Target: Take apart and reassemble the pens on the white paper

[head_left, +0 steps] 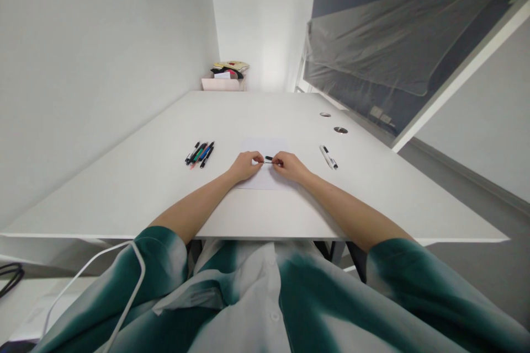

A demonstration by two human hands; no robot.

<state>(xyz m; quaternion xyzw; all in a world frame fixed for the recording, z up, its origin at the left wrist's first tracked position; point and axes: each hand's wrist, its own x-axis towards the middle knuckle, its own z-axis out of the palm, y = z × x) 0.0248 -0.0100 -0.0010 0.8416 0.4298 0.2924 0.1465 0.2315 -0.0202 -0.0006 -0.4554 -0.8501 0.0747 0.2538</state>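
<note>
Head view: a small black pen is pinched between left hand and right hand; it is best kept level over the paper near the table's front edge

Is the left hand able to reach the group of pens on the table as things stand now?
Probably yes. The pens lie just left of the left hand with bare table between, but the hand is pinching a small pen now.

pens (left), markers, box
</note>
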